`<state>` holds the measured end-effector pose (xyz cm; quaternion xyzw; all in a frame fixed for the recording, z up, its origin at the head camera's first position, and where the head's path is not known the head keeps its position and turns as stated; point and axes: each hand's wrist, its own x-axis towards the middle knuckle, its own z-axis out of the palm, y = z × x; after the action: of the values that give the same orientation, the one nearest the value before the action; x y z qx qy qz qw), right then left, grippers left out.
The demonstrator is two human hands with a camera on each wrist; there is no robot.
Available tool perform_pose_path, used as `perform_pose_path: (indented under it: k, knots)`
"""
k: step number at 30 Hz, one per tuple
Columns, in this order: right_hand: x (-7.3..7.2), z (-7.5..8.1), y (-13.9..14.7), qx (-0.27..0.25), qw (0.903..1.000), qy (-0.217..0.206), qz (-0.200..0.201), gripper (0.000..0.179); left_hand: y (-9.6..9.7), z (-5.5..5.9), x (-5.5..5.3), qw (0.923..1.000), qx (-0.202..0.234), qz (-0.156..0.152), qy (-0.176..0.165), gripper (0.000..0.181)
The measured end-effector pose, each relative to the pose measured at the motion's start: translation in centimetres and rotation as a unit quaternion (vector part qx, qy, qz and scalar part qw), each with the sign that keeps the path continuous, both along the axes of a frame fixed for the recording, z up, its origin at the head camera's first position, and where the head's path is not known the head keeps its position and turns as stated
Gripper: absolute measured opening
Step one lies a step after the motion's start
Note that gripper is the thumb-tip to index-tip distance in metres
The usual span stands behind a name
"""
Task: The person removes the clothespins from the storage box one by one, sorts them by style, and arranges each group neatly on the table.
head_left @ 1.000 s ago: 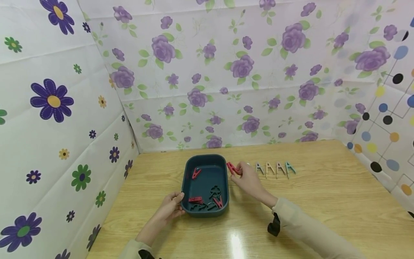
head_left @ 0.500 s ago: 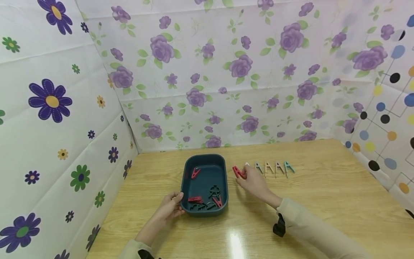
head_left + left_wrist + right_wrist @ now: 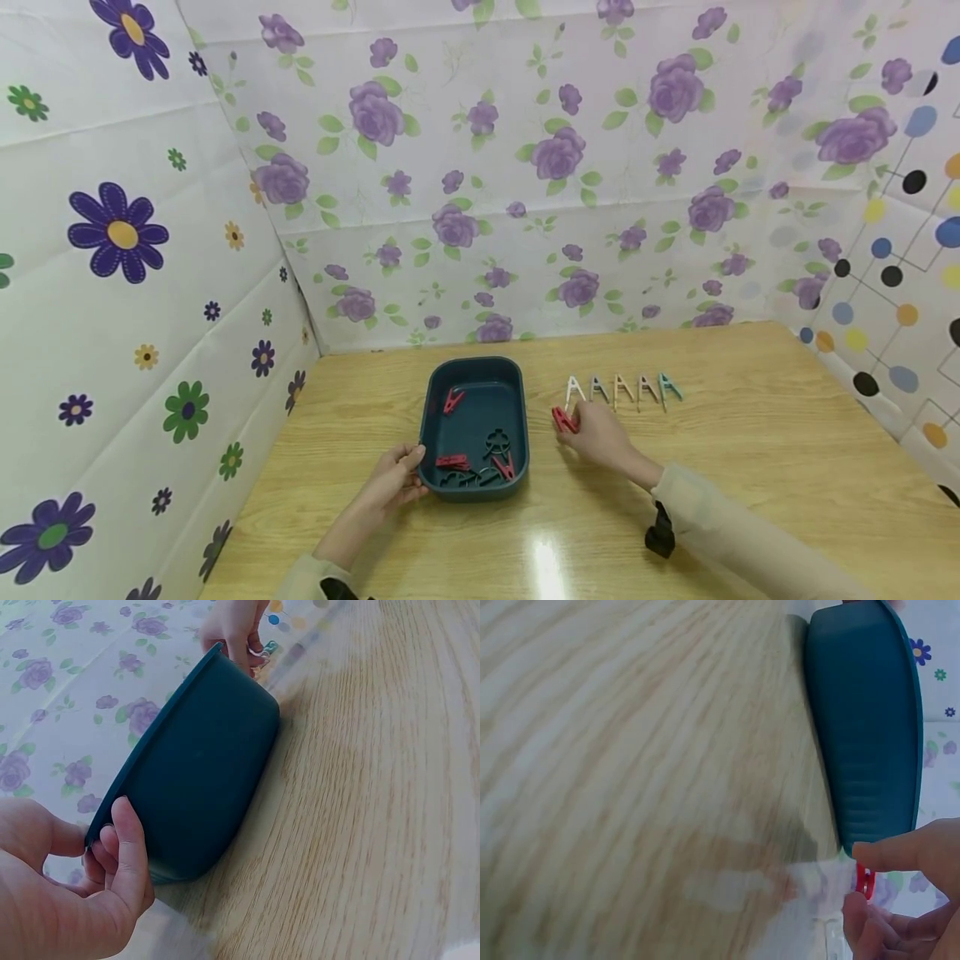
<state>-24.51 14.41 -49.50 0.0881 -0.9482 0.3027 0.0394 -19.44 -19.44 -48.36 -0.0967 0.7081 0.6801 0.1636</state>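
Note:
My left hand grips the near left corner of a dark teal plastic basin, thumb on its rim and fingers against the outer wall. To the right of the basin, my right hand pinches a red clothespin between thumb and fingers, close over the table. In the right wrist view only part of that clothespin shows between the fingertips. Inside the basin lie several more red clothespins, one near the far left, and dark green ring-shaped pieces that are hard to make out.
Several clothespins stand in a row behind my right hand: a white one, a grey-blue one, a peach one, a pinkish one and a teal one. Flowered cloth hangs behind the wooden table.
My right hand has moved right and toward me with the red clothespin, away from the basin's edge, uncovering the white clothespin. My left hand and the basin stay put.

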Motion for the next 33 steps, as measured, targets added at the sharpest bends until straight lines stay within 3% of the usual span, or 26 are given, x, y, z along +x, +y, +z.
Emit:
perform_pose_path:
  k: [7,19,33]
  knots:
    - [0.0,-0.9,0.9,0.021,0.9995,-0.025,-0.001,0.032,0.0,-0.2,-0.1,1.0000,0.000,-0.003,-0.002,0.035]
    - [1.3,-0.4,2.0,0.044,0.9973,-0.058,-0.011,0.039,0.0,-0.1,-0.1,1.0000,-0.002,0.000,-0.002,0.035]
    - [1.6,0.0,1.6,0.088,0.9935,-0.072,-0.005,0.051,-0.1,0.0,0.1,0.9999,0.006,-0.008,0.002,0.035]
